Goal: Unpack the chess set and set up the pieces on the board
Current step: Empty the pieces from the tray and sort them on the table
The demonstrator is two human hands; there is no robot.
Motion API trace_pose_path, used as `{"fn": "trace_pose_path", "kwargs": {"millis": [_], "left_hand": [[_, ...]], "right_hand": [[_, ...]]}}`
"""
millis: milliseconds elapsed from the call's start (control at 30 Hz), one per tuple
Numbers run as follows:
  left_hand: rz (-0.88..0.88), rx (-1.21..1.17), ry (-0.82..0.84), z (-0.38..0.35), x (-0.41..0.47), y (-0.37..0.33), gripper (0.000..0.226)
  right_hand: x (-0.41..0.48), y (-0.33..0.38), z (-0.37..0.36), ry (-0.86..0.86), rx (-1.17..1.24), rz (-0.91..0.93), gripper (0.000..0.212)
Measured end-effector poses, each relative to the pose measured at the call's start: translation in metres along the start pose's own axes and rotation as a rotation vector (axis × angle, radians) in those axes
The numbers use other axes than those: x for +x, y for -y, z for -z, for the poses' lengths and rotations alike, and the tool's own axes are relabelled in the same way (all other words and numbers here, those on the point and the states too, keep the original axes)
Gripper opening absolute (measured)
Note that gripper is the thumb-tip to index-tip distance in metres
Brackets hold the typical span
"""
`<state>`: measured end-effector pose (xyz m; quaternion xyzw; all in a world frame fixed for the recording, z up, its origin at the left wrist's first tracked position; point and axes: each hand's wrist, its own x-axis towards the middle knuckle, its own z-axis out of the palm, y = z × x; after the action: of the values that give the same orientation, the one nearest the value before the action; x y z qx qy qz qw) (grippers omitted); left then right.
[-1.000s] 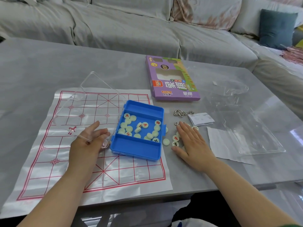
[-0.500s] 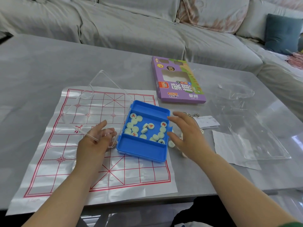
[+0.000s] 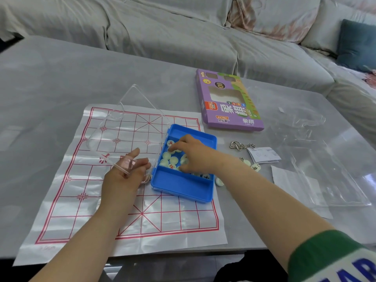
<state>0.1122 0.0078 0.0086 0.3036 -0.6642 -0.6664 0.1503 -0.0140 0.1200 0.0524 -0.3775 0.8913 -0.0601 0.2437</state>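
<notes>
Left grip (image 3: pixel 124 177), fingers straight, props the clear lid (image 3: pixel 126 123) at 9 o'clock of the blue tray (image 3: pixel 183 186); right grip (image 3: pixel 195 157) curls over pieces (image 3: pixel 166 155) inside, its hold unclear.

The board (image 3: pixel 114 200), a creased white sheet printed with a red grid, lies flat in the lower left of the frame. A blue tray (image 3: pixel 183 190) sits on its right edge near the centre, clear lid (image 3: pixel 126 123) swung open to the left, with round pale pieces (image 3: pixel 166 155) marked red or black in its middle compartment. A few loose pieces (image 3: pixel 256 167) lie just right of the tray.
</notes>
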Motion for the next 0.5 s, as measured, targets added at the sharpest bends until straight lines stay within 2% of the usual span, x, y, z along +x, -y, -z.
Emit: {"fn": "trace_pose_path", "kwargs": {"millis": [300, 500], "left_hand": [[0.009, 0.020, -0.017, -0.001, 0.002, 0.002, 0.043], [0.008, 0.049, -0.029, -0.002, -0.001, -0.002, 0.043]], "right_hand": [[-0.004, 0.001, -0.004, -0.082, 0.092, -0.015, 0.030], [-0.005, -0.008, -0.004, -0.142, 0.365, -0.082, 0.019]]}}
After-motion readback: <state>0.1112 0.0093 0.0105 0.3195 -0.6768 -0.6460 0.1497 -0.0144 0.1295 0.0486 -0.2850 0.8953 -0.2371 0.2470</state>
